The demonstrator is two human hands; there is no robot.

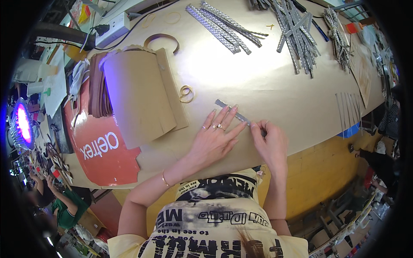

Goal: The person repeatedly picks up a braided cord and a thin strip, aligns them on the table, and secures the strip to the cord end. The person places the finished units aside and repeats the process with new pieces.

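A short grey-silver strap lies slantwise on the brown paper-covered table in front of me; it resembles the braided straps farther back. My left hand, with rings and a bracelet, lies flat across the strap, fingers stretched out and tips pressing on it. At the strap's near right end my right hand is closed, thumb and fingers pinched on that end. The fingers cover part of the strap there, and whether anything else is in the right hand is hidden.
Braided silver straps and a crossed pile lie at the back. Brown sheets stand stacked left, beside a tape roll and red board. Thin strips hang over the right edge. Other people work at far left and right.
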